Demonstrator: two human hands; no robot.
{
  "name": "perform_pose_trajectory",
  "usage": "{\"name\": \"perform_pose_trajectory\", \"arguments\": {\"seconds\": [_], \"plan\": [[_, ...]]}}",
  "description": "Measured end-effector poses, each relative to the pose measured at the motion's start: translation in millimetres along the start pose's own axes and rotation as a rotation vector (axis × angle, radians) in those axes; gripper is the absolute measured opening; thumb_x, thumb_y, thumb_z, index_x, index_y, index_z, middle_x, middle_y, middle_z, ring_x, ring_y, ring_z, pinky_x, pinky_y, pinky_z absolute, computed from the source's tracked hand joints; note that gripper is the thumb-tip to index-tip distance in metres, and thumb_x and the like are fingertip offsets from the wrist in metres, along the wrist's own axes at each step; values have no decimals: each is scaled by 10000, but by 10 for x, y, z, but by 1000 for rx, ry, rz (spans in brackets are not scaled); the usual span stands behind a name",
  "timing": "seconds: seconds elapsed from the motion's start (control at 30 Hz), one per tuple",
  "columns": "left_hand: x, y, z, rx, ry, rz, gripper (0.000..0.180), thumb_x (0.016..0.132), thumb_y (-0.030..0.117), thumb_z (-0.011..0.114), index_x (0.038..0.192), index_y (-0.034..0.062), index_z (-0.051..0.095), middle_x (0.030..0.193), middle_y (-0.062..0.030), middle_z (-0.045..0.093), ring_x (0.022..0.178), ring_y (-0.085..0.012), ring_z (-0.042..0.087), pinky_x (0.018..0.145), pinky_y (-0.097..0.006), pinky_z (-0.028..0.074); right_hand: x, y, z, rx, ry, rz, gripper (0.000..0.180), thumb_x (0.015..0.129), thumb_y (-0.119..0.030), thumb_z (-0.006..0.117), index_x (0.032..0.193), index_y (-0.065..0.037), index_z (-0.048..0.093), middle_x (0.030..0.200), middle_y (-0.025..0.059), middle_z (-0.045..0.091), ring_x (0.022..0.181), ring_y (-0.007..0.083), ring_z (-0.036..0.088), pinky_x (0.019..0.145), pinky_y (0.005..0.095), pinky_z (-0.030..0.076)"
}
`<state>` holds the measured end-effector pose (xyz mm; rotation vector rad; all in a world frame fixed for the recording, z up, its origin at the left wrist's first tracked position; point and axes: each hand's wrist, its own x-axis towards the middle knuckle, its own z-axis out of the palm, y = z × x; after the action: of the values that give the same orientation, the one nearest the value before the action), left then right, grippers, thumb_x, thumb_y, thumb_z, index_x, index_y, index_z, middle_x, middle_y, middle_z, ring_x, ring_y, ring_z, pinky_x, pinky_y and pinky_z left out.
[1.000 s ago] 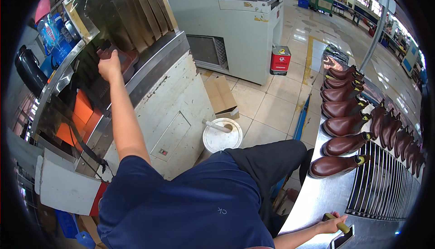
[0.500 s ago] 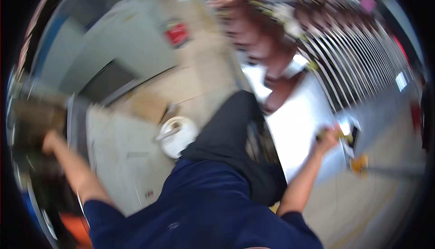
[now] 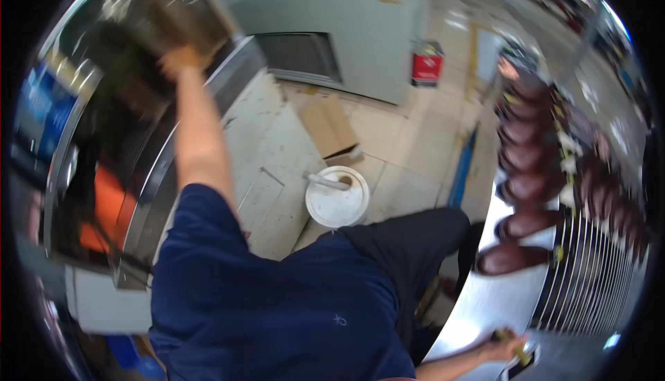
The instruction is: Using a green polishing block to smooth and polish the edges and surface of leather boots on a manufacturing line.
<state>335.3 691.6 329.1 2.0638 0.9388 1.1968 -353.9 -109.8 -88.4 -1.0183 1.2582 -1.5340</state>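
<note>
My left arm reaches up and to the left into a dark, metal-framed cabinet or machine [image 3: 242, 62]. My left hand [image 3: 183, 59] is smeared by motion beside a blurred brown, boxy thing [image 3: 173, 14]; its grip on that thing does not show clearly. At the lower right, my right hand [image 3: 509, 346] is closed around an olive-yellow, stick-like thing [image 3: 521, 355], whose kind I cannot make out. That hand is over the bare metal table [image 3: 478, 308], close to the wire rack. Several dark brown shoes [image 3: 512, 260] stand in a row farther along the table.
A white lidded bucket [image 3: 338, 204] with a pale handle-like stick stands before my legs. Beyond it are an opened cardboard box [image 3: 331, 128] and a red can [image 3: 427, 66]. The wire rack [image 3: 582, 284] runs along the right. An orange panel [image 3: 111, 208] sits at left.
The view has swung left, so the cabinet fills more of it and the shoes sit farther right. My left arm is now raised farther up; my right hand still grips the olive-yellow thing.
</note>
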Motion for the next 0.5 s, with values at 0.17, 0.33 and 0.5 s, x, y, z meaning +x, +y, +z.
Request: {"name": "perform_pose_trajectory", "arguments": {"seconds": [0.17,0.33,0.5], "plan": [[-943,-87,636,108,353,-5,563,831,315,786,1185,-97,637,1233,-204,672,1108,-303,657,939,-490,535,-271,-454,287,-175,65,41,578,888,-466,760,872,64,531,509,107,542,446,246,500,533,356,538],[-1067,108,770,193,660,124,552,844,296,781,1196,-99,622,1243,-204,661,1116,-308,649,949,-486,531,-212,-358,339,-60,-49,9,476,922,-407,717,960,44,571,621,93,569,534,214,527,566,331,524],[-883,186,870,235,915,303,542,857,278,777,1207,-100,608,1254,-204,650,1125,-313,641,960,-482,527,-186,-257,264,57,-104,-21,371,964,-333,663,1070,20,621,762,77,603,644,174,562,607,299,507]]}}
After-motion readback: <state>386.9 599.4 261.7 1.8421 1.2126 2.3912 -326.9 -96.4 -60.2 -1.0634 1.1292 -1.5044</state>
